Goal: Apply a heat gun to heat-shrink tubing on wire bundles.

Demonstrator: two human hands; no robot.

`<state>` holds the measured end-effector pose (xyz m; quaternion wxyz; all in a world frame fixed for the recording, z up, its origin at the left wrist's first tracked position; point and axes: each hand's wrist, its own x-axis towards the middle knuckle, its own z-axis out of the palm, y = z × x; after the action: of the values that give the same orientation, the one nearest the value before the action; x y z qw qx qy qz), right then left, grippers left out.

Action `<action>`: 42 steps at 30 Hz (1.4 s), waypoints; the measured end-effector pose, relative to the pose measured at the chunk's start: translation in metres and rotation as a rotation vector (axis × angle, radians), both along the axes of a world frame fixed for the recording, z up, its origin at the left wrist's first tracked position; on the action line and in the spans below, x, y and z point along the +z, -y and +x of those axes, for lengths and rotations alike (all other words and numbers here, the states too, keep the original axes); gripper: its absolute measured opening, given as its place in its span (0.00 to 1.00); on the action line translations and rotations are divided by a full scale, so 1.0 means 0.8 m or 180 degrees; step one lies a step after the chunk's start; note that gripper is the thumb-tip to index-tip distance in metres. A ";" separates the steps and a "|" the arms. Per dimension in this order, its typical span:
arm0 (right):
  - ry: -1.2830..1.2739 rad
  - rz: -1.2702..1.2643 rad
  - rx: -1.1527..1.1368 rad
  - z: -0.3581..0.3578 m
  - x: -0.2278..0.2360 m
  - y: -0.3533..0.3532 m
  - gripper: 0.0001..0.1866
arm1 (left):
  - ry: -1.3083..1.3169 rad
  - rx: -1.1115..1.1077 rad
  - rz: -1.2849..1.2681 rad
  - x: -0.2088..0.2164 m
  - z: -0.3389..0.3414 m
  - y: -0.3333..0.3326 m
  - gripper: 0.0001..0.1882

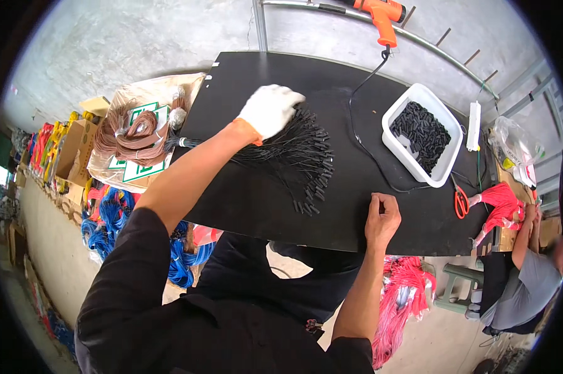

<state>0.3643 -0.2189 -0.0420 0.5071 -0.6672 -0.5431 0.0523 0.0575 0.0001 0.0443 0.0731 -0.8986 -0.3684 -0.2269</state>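
Observation:
On the black table (250, 206), a bundle of thin black wires (272, 149) fans out, with short black sleeves (322, 165) on the ends. My left hand (269, 112), in a white glove, lies over the far side of the fan. Its fingers curl downward, and what is under them is hidden. Close to the table's front edge is my bare right hand (382, 219), apart from the wires. Its fingers are drawn together, and anything between them is too small to see. A white bin (390, 144) of loose black sleeves (422, 134) stands beyond it.
An orange heat gun (382, 17) hangs at the back, its black cord (350, 115) crossing the table. Red-handled scissors (461, 203) and red wire bundles (503, 202) lie at the right. Brown wire coils (141, 134) sit on the left. A co-worker (528, 280) sits far right.

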 end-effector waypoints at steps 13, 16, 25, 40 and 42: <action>-0.0017 0.0042 0.0057 0.000 -0.002 0.001 0.03 | -0.0377 -0.0155 -0.0266 -0.054 -0.033 0.100 0.28; 0.0040 -0.0023 0.0026 0.001 -0.003 0.002 0.04 | -0.0467 -0.0380 -0.0293 -0.063 -0.028 0.094 0.29; 0.0404 -0.0136 0.0077 0.004 -0.004 -0.004 0.04 | -0.0461 -0.0472 -0.0176 -0.075 -0.010 0.108 0.29; 0.1076 0.0418 0.1482 -0.088 0.086 -0.157 0.12 | 0.0166 0.0206 -0.0280 -0.073 -0.021 0.100 0.28; 0.1209 0.0404 0.1668 -0.101 0.083 -0.191 0.13 | 0.0126 0.0157 -0.0418 -0.073 -0.022 0.096 0.28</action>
<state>0.2834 -0.0662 0.0247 0.4066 -0.4697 -0.7833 0.0216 0.0397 -0.0770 -0.0139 0.0121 -0.8874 -0.4059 -0.2181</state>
